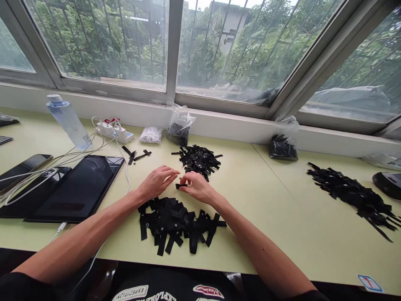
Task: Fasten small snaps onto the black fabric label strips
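My left hand (156, 180) and my right hand (196, 186) meet over the pale yellow table (250, 200), fingers pinched together on one small black fabric label (181, 185) held between them. Just behind the hands lies a loose pile of black labels (198, 159). In front of the hands, near the table's front edge, a larger heap of black labels with small white letters (178, 223) is spread out. A few stray labels (134, 154) lie to the left.
A tablet (78, 186) and phones (26, 165) with white cables lie at left, beside a water bottle (69, 123) and a power strip (115, 131). Plastic bags (180, 125) stand by the window sill. Another black label heap (354, 192) lies at right.
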`<state>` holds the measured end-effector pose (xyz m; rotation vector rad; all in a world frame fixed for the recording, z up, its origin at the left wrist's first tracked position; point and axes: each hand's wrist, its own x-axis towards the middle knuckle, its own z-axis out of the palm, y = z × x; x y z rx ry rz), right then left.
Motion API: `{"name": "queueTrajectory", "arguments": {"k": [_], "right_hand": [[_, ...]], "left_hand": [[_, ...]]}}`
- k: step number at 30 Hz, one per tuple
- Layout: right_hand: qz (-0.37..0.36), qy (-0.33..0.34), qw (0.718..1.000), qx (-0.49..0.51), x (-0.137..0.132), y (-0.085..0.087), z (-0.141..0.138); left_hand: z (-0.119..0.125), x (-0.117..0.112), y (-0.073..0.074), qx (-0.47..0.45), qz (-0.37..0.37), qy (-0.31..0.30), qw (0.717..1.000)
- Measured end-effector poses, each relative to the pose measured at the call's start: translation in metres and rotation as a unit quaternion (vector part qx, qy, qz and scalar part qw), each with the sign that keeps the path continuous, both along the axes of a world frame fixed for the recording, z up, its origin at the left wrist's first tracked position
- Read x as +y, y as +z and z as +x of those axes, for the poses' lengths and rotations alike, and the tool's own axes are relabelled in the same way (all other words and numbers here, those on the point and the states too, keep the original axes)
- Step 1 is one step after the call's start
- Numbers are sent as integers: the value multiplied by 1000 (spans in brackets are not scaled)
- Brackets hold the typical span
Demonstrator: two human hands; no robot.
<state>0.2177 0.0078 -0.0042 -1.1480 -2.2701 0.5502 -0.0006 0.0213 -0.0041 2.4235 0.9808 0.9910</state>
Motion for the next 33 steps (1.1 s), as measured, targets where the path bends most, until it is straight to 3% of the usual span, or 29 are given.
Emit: {"name": "queueTrajectory", "arguments": {"k": [10,17,23,28,33], "right_hand": [[-100,51,985,133,1,16,5],[-81,-9,962,260,5,13,-2],[-73,-42,947,310,6,7,-9],[-37,-76,954,288,9,5,-9],[-32,-56,966,250,6,6,-11]], "left_hand": [[4,-7,6,-72,-188,-59,978],[1,-6,16,-110,-184,-26,976],[1,-4,13,-134,-169,-9,976],[-2,-2,15,-145,-159,8,977],[-3,-2,16,-124,-144,17,982]]}}
